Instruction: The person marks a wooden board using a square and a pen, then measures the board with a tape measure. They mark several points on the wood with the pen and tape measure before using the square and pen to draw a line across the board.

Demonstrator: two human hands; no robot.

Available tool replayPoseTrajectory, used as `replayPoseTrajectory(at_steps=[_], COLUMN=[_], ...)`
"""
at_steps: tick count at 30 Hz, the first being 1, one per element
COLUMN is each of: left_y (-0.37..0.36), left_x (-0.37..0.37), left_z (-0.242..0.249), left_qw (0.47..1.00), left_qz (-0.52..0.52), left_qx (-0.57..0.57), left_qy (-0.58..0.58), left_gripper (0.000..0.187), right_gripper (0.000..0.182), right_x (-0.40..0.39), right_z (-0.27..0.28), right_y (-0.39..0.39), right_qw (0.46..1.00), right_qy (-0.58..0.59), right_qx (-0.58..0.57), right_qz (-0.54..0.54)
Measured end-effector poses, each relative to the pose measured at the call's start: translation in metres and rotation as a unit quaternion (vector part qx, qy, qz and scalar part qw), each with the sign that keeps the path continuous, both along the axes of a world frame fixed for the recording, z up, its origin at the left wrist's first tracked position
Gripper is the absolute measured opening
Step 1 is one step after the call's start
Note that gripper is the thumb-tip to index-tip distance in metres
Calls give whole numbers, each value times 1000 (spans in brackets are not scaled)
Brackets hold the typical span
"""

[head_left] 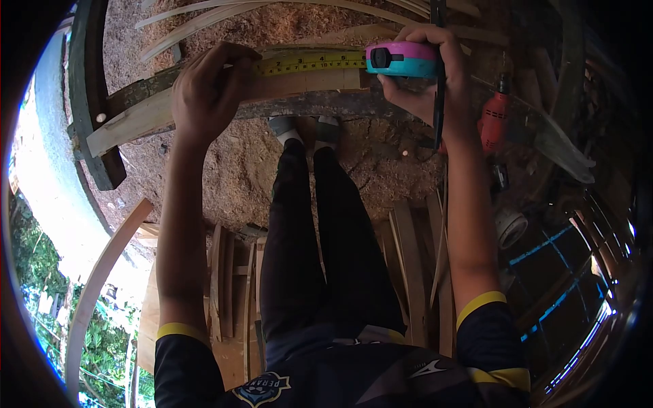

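Observation:
A pink and teal tape measure (403, 60) is in my right hand (432, 71), its fingers wrapped over the case. From it a yellow blade (309, 62) runs left along a pale wooden board (299, 83). My left hand (211, 92) is closed at the far end of the blade, with its fingertips pinching there, over the board. The board's left end (112, 136) rests near a dark upright beam. Beneath the pale board lies a darker, rough beam (320, 105).
A red drill (493, 122) lies at the right. Thin wooden strips (197, 27) lie across the top. More planks (408, 265) stand beside my legs, and a curved strip (95, 292) rises at the left. Wood shavings (238, 177) cover the ground.

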State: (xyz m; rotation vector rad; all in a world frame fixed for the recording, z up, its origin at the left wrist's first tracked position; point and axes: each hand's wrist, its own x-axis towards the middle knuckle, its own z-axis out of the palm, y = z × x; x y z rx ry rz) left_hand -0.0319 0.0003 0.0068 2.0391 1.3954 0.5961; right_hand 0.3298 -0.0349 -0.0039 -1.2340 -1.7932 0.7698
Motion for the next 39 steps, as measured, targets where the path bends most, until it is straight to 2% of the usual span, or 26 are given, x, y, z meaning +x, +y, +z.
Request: replayPoseTrajectory(at_steps=[3,5,10,15,17,23,30,33,37,39], left_y=[1,0,2,0,-2,4,2,4,1,2], left_x=[-5,-5,-7,-11,-12,-15,-17,-16,-14,-14], left_z=[-5,-2,1,-6,-10,-5,-3,-5,-2,-1], left_qw=[997,996,996,995,987,992,991,992,995,996], left_qz=[-30,-32,-58,-54,-42,-73,-80,-76,-69,-68], left_qx=[30,-4,2,-12,-34,10,-17,7,0,0], left_qy=[-57,-86,-67,-85,-153,-99,-103,-101,-66,-64], left_gripper=[13,18,20,24,27,31,29,30,24,21], right_gripper=[60,60,60,61,61,60,60,59,60,66], right_x=[-8,-8,-8,-12,-16,-20,-26,-25,-25,-23], right_z=[8,8,4,7,7,6,11,10,13,16], right_y=[-6,-9,-14,-17,-16,-15,-12,-12,-12,-14], right_qw=[1000,1000,999,1000,1000,1000,1000,1000,1000,998], right_qy=[3,4,20,-8,-6,5,5,-13,-14,-42], right_qx=[-21,-28,-37,8,6,-2,5,7,5,-13], right_qz=[3,0,-2,-9,-12,7,21,17,21,34])
